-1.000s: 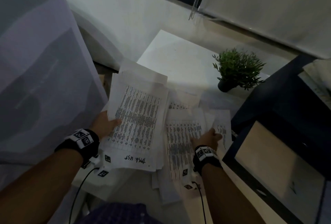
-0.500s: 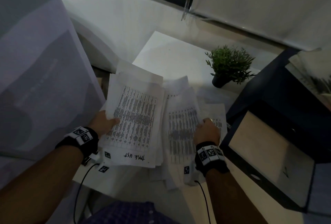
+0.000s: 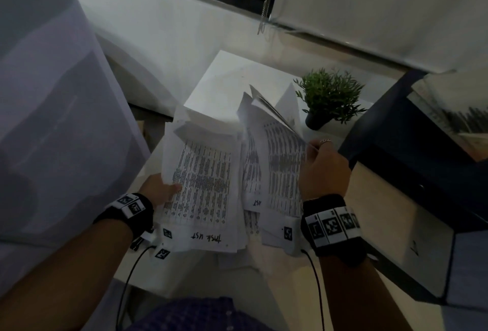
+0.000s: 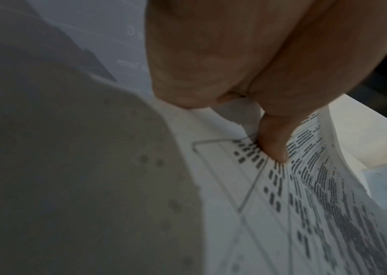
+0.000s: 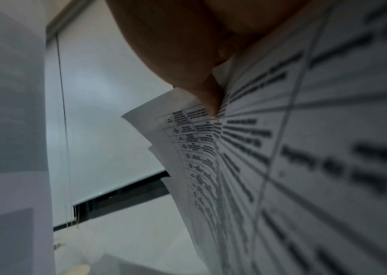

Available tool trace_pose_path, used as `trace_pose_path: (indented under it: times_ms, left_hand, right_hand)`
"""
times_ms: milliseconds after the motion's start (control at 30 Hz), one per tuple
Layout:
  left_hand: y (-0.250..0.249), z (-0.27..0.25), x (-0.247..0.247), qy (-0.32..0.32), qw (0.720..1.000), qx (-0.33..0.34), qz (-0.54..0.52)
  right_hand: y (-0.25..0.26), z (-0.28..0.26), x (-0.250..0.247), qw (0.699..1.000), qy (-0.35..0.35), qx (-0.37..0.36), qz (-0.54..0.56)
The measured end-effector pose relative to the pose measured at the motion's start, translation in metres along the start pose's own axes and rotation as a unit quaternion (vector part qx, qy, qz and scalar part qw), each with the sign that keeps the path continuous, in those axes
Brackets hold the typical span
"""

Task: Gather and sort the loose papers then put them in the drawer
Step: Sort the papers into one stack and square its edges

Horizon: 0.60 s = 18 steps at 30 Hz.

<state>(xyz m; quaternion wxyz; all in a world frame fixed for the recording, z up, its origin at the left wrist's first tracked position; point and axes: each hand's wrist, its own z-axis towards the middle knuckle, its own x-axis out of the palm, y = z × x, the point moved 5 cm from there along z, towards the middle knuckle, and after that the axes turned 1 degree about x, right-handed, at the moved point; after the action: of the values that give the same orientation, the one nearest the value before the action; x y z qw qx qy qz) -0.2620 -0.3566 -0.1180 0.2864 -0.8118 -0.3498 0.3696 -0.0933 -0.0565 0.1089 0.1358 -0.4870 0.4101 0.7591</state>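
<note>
A stack of printed sheets headed "TASK LIST" (image 3: pixel 203 185) lies tilted over the white table (image 3: pixel 232 77), and my left hand (image 3: pixel 161 190) pinches its left edge, thumb (image 4: pixel 272 141) on the print. My right hand (image 3: pixel 322 166) grips a second bundle of printed papers (image 3: pixel 280 161) by its right edge and holds it raised, the sheets fanning upward. In the right wrist view my thumb (image 5: pixel 209 100) presses on that bundle (image 5: pixel 282 167). A dark drawer (image 3: pixel 396 225) stands pulled out at the right, its pale bottom bare.
A small green potted plant (image 3: pixel 327 98) stands on the table just behind the raised papers. A dark cabinet (image 3: pixel 412 135) holds the drawer, with more papers on top at the far right. A large pale board (image 3: pixel 52 119) leans at the left.
My right hand has taken hold of the loose sheets that lay on the table and lifted them up into a bundle. The left hand keeps its hold on the other stack.
</note>
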Motion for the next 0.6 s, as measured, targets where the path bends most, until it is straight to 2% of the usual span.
trace_pose_path:
  times_ms: [133,267,400,500,600]
  left_hand:
    - [0.000,0.001,0.008,0.006,1.000,-0.010,0.008]
    - [-0.001,0.000,0.018,0.019,0.999,-0.013,0.032]
    - [-0.001,0.003,0.024,0.038,0.999,-0.024,0.025]
    - [-0.002,0.004,0.028,0.052,0.998,-0.024,0.012]
    - [-0.008,-0.005,0.032,0.053,0.999,-0.006,-0.008]
  right_hand:
    - [0.018,0.005,-0.032,0.992,-0.089,-0.066,0.052]
    - [0.029,0.011,-0.057,0.982,-0.134,-0.085,0.108]
    - [0.052,0.011,-0.079,0.957,-0.198,-0.154,0.143]
    - [0.056,0.020,-0.061,0.965,-0.134,-0.122,0.189]
    - [0.032,0.030,-0.006,0.980,-0.033,-0.023,0.196]
